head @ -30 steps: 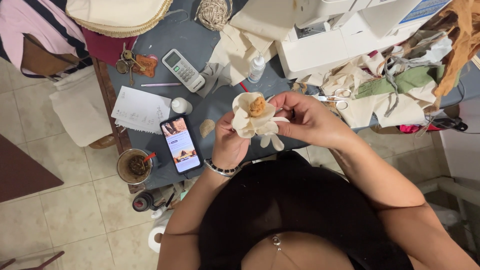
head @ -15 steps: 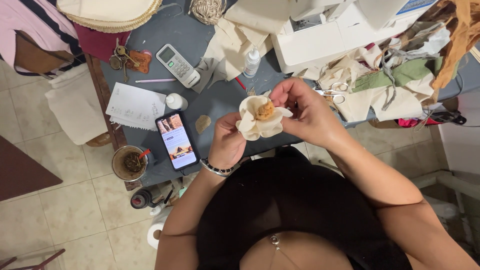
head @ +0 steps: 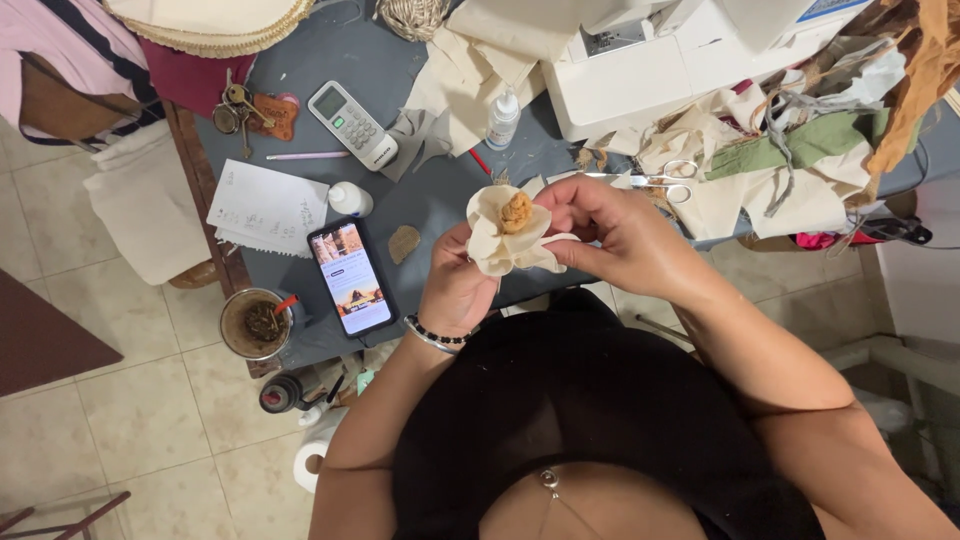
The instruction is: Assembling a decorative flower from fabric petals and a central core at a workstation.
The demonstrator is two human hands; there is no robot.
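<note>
A cream fabric flower (head: 508, 238) with a brown tufted centre sits between both of my hands, above the front edge of the grey table (head: 440, 190). My left hand (head: 455, 288) grips it from below, a beaded bracelet on that wrist. My right hand (head: 610, 235) pinches the petals on its right side. Both hands are closed on the fabric.
On the table lie a lit phone (head: 350, 276), a remote control (head: 351, 124), a sheet of paper (head: 267, 208), two small bottles, keys (head: 252, 112), scissors (head: 660, 174), fabric scraps and a white sewing machine (head: 680, 60). A cup (head: 257, 322) stands at the left corner.
The flower and both hands stay together. The view has shifted slightly, and my right fingers have moved lower along the petals.
</note>
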